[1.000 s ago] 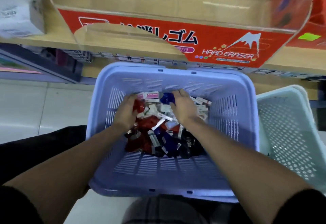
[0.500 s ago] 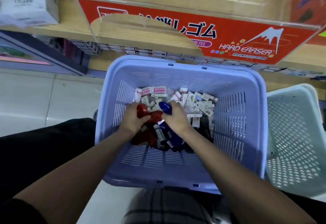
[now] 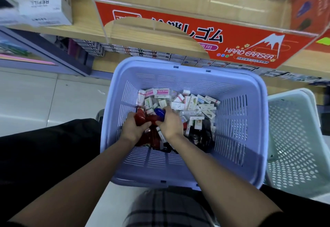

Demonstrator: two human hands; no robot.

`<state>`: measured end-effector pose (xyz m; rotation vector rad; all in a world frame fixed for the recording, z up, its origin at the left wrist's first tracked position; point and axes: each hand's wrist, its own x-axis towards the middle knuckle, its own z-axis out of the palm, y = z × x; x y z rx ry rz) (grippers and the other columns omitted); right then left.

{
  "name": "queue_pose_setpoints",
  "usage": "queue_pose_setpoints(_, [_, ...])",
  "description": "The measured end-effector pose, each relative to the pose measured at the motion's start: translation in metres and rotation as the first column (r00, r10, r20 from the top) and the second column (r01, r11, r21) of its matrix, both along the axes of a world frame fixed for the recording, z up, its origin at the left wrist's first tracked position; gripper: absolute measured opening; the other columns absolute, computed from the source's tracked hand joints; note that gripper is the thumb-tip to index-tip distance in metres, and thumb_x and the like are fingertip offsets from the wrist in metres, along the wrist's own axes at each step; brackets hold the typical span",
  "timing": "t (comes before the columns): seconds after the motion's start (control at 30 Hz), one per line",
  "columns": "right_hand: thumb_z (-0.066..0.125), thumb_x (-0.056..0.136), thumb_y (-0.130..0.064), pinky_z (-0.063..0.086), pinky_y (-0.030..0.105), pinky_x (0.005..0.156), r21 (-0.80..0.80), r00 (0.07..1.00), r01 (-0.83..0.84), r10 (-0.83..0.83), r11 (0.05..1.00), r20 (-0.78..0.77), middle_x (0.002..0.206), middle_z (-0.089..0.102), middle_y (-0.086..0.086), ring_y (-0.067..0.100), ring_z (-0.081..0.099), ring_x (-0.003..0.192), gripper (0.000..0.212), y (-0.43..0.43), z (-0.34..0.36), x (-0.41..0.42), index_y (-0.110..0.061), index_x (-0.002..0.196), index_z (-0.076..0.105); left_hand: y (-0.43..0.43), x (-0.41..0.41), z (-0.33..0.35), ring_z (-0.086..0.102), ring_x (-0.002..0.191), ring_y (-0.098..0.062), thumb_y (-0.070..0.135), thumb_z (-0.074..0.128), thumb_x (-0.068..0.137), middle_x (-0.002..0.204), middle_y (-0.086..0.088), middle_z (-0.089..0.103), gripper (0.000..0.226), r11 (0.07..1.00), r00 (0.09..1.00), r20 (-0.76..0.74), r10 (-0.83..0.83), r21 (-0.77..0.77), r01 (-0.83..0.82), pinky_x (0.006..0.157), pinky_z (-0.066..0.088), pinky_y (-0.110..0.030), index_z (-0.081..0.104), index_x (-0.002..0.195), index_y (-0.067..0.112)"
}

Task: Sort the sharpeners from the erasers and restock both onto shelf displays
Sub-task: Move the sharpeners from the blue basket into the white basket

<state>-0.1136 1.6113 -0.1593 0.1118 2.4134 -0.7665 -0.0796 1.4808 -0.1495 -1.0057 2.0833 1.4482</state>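
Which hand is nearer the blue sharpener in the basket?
Right. The right hand grips the blue sharpener, fingers curled over it. The left hand is just left of it, gripping a red sharpener.

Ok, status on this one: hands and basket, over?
Left hand grips red sharpeners, right hand a blue sharpener. Boxed erasers heaped at far end of purple basket. Nothing blocking either hand.

Two baskets are sitting, lilac basket (image 3: 232, 119) and white basket (image 3: 294, 137); erasers (image 3: 187, 101) and sharpeners (image 3: 140, 116) are lying beyond counting.
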Motion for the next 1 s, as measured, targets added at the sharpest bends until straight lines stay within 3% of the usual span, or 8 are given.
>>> queue_pose_setpoints(0.27, [0.068, 0.084, -0.016, 0.053, 0.031, 0.08, -0.362, 0.94, 0.319, -0.243, 0.876, 0.242, 0.088, 0.069, 0.007, 0.02, 0.065, 0.082, 0.014, 0.051, 0.043, 0.0, -0.008, 0.095, 0.066, 0.028, -0.011, 0.059, 0.063, 0.081, -0.018, 0.036, 0.072, 0.079, 0.089, -0.001, 0.061, 0.047, 0.969, 0.964, -0.121, -0.236, 0.042, 0.242, 0.072, 0.055, -0.034, 0.045, 0.109, 0.011])
queue_pose_setpoints(0.43, [0.067, 0.087, -0.012, 0.054, 0.04, 0.079, -0.488, 0.823, 0.541, -0.55, 0.685, 0.14, 0.082, 0.065, 0.002, 0.015, 0.063, 0.075, 0.01, 0.125, 0.108, 0.026, -0.018, 0.086, 0.059, 0.093, -0.025, 0.117, 0.048, 0.076, 0.005, 0.037, 0.047, 0.096, 0.089, 0.009, 0.048, 0.032, 0.911, 0.897, -0.258, -0.36, 0.112, 0.397, 0.055, 0.039, 0.0, 0.037, 0.115, 0.013])
queue_pose_setpoints(0.57, [0.067, 0.086, -0.009, 0.054, 0.033, 0.065, -0.565, 0.643, 0.669, -0.758, 0.483, 0.113, 0.08, 0.065, 0.006, 0.015, 0.062, 0.072, 0.012, 0.206, 0.151, 0.054, -0.003, 0.096, 0.064, 0.159, -0.03, 0.142, 0.049, 0.072, -0.014, 0.017, 0.032, 0.102, 0.085, -0.001, 0.045, 0.008, 0.882, 0.873, -0.333, -0.355, 0.192, 0.432, 0.054, 0.043, -0.012, 0.034, 0.108, 0.012])
queue_pose_setpoints(0.73, [0.061, 0.09, -0.009, 0.05, 0.023, 0.06, -0.552, 0.316, 0.806, -0.944, 0.211, 0.1, 0.079, 0.066, 0.005, 0.01, 0.063, 0.064, 0.006, 0.296, 0.158, 0.074, -0.014, 0.087, 0.061, 0.253, -0.037, 0.153, 0.049, 0.081, -0.007, 0.019, 0.043, 0.1, 0.09, 0.004, 0.047, 0.006, 0.718, 0.692, -0.486, -0.534, 0.173, 0.675, 0.082, 0.043, -0.028, 0.038, 0.101, 0.022])
queue_pose_setpoints(0.8, [0.061, 0.09, -0.009, 0.046, 0.022, 0.058, -0.486, 0.202, 0.866, -0.971, 0.118, 0.125, 0.075, 0.063, 0.004, 0.005, 0.062, 0.055, 0.009, 0.323, 0.138, 0.077, -0.013, 0.084, 0.057, 0.293, -0.04, 0.142, 0.053, 0.084, -0.012, 0.015, 0.053, 0.095, 0.092, 0.0, 0.054, 0.012, 0.667, 0.664, -0.458, -0.591, 0.187, 0.722, 0.083, 0.044, -0.029, 0.043, 0.095, 0.022])
queue_pose_setpoints(0.87, [0.062, 0.089, -0.009, 0.042, 0.022, 0.055, -0.397, 0.101, 0.918, -0.979, 0.022, 0.18, 0.075, 0.061, 0.007, 0.008, 0.059, 0.053, 0.007, 0.34, 0.109, 0.081, -0.009, 0.087, 0.055, 0.328, -0.042, 0.12, 0.055, 0.079, -0.015, 0.007, 0.061, 0.09, 0.085, -0.004, 0.059, 0.019, 0.699, 0.754, -0.343, -0.561, 0.291, 0.653, 0.073, 0.045, -0.022, 0.048, 0.084, 0.02])
queue_pose_setpoints(0.93, [0.063, 0.088, -0.009, 0.038, 0.024, 0.052, -0.296, 0.032, 0.954, -0.971, -0.04, 0.236, 0.077, 0.059, 0.011, 0.016, 0.055, 0.059, 0.013, 0.349, 0.074, 0.086, -0.008, 0.079, 0.054, 0.351, -0.044, 0.089, 0.057, 0.061, -0.006, 0.002, 0.066, 0.086, 0.062, 0.006, 0.062, 0.018, 0.768, 0.834, -0.172, -0.525, 0.327, 0.551, 0.053, 0.042, -0.01, 0.054, 0.077, 0.013])
queue_pose_setpoints(1.0, [0.065, 0.086, -0.01, 0.038, 0.028, 0.054, -0.181, 0.016, 0.983, -0.958, -0.038, 0.286, 0.083, 0.058, 0.014, 0.024, 0.055, 0.069, 0.013, 0.348, 0.042, 0.089, -0.005, 0.081, 0.055, 0.362, -0.047, 0.053, 0.053, 0.043, -0.001, 0.0, 0.068, 0.083, 0.042, 0.011, 0.057, 0.014, 0.819, 0.853, 0.016, -0.522, 0.289, 0.496, 0.052, 0.046, -0.013, 0.058, 0.076, 0.006])
